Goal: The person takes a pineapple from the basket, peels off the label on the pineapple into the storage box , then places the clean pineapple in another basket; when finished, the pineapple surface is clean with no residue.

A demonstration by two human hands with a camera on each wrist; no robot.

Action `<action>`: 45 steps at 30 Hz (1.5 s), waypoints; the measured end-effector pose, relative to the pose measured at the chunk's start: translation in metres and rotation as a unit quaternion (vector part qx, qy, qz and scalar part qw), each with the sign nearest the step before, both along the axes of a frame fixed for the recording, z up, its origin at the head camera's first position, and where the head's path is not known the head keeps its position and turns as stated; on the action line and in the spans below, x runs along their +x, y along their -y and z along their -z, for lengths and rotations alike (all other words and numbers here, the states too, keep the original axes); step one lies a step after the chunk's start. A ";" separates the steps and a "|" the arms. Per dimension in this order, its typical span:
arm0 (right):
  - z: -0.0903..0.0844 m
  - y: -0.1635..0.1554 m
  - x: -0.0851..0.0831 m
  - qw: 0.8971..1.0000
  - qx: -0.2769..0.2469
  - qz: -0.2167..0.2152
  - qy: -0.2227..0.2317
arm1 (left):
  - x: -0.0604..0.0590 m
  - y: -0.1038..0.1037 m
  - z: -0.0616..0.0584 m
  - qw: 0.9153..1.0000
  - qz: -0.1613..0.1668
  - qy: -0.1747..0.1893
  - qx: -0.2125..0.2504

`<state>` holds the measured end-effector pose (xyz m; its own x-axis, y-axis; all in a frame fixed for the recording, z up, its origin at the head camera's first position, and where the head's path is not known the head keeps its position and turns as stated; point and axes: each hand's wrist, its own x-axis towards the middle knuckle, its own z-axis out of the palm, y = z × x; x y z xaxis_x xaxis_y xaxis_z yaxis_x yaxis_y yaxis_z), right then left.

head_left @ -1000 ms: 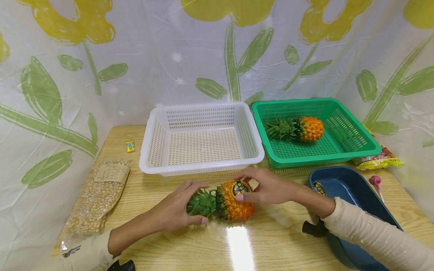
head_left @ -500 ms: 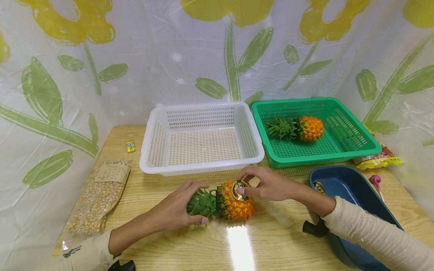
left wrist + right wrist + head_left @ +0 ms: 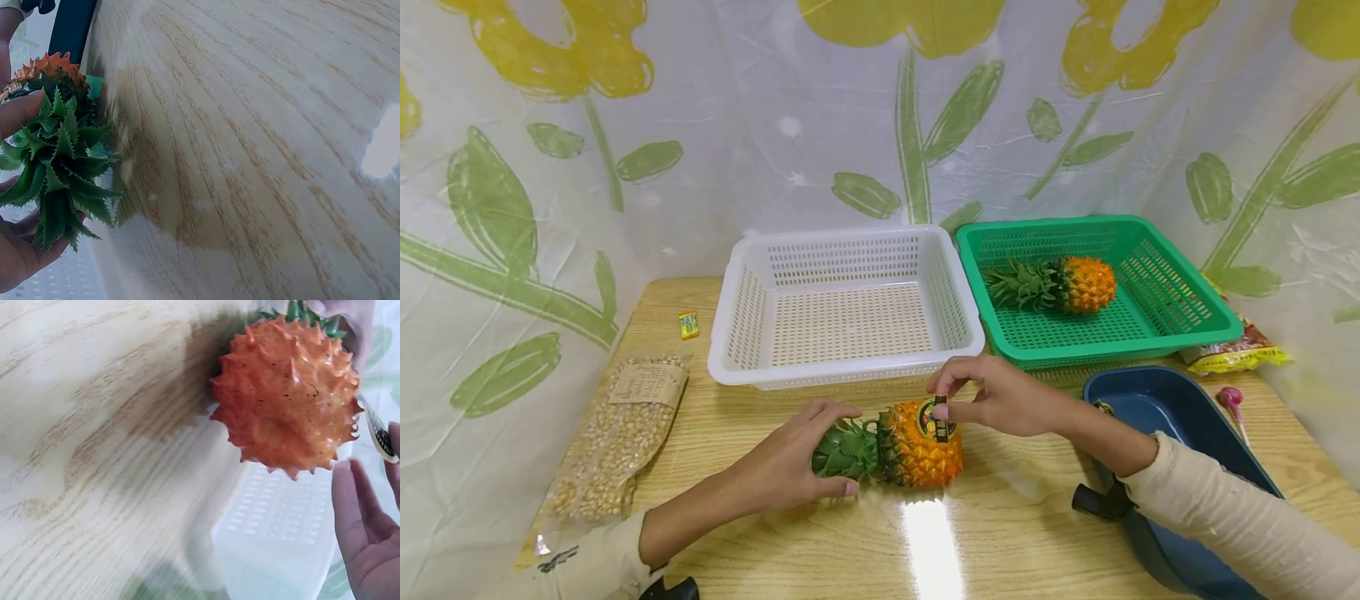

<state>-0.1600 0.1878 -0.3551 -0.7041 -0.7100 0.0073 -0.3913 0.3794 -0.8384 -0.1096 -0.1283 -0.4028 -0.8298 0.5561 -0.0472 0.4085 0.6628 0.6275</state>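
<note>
The left hand (image 3: pixel 790 467) grips the leafy crown (image 3: pixel 846 450) of a pineapple (image 3: pixel 917 446) lying on the tabletop (image 3: pixel 925 542) before the white basket (image 3: pixel 846 308); its fingers hide part of the leaves. The right hand (image 3: pixel 1000 398) pinches the round label (image 3: pixel 934 418), whose print is unreadable, peeling it off the fruit.

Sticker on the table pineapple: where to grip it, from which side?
Probably pinch the lifted upper edge of the sticker, coming from above on the fruit-body side. The pineapple lies on its side on the table, label up; the left hand holds the crown steady. The right hand already pinches that edge.
</note>
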 end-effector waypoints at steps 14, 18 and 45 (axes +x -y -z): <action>-0.009 -0.010 0.001 0.999 -0.008 -0.013 0.043 | 0.000 0.001 0.001 1.000 -0.002 0.005 0.000; -0.009 -0.016 0.002 0.999 -0.006 -0.005 0.051 | 0.000 0.000 0.000 1.000 -0.006 0.012 -0.001; -0.012 -0.100 0.011 0.998 0.040 0.027 0.032 | -0.002 0.001 0.000 1.000 -0.009 0.024 0.004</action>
